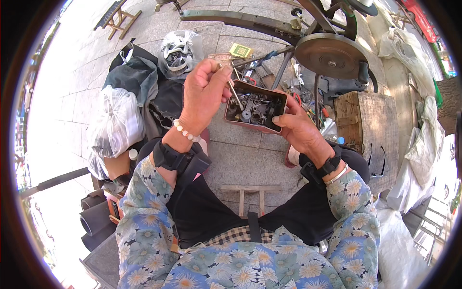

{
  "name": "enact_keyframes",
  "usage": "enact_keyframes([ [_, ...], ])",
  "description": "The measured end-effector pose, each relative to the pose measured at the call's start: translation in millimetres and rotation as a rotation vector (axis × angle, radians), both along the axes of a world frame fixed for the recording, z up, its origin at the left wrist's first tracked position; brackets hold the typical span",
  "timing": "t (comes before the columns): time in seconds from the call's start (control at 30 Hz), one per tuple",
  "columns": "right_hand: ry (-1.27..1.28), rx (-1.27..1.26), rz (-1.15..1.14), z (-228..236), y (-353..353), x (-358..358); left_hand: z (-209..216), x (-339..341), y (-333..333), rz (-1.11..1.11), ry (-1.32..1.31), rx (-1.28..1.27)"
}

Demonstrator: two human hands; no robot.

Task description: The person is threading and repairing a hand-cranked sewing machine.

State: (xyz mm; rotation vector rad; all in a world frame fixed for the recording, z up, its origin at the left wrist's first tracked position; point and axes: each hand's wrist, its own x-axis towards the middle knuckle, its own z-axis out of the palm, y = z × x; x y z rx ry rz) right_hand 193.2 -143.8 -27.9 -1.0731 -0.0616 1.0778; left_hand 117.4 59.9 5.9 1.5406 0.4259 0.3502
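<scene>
My left hand (pixel 204 94), with a pale beaded bracelet at its wrist, pinches a slim metal rod (pixel 236 95). The rod slants down into an open rectangular tin (pixel 250 127), its lower end among small metal parts (pixel 257 107). Dark screws, rings and other bits lie jumbled in the tin; a grey round piece sits close to the rod's tip. My right hand (pixel 301 126) grips the tin at its right side, thumb over the rim and the other fingers mostly hidden behind it. The tin is held up above the paving, between my knees and the tool pile.
A hand-cranked machine with a large metal wheel (pixel 332 55) stands ahead to the right. Beyond the tin lie scattered tools (pixel 262 72) and a yellow-green box (pixel 240 50). Plastic bags (pixel 115 123) crowd the left. At right, glasses (pixel 378 161) rest on a wooden box (pixel 380 120).
</scene>
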Motion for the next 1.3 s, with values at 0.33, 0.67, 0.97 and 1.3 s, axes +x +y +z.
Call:
enact_keyframes([
  [0.33,0.022,-0.062,0.039,4.7,-1.2,1.2,0.2,-0.1,-11.5,-0.07,-0.031,0.076],
  [0.67,-0.074,-0.051,-0.001,-5.2,0.1,1.1,-2.3,-3.8,-19.2,-0.134,-0.07,0.134],
  [0.97,-0.047,0.006,-0.109,-4.8,-0.6,4.8,-6.1,-4.2,-13.5,-0.087,-0.081,0.346],
  [1.3,0.01,0.116,-0.149,-5.8,0.0,4.8,-7.4,-5.7,-9.5,-0.146,0.149,-0.106],
])
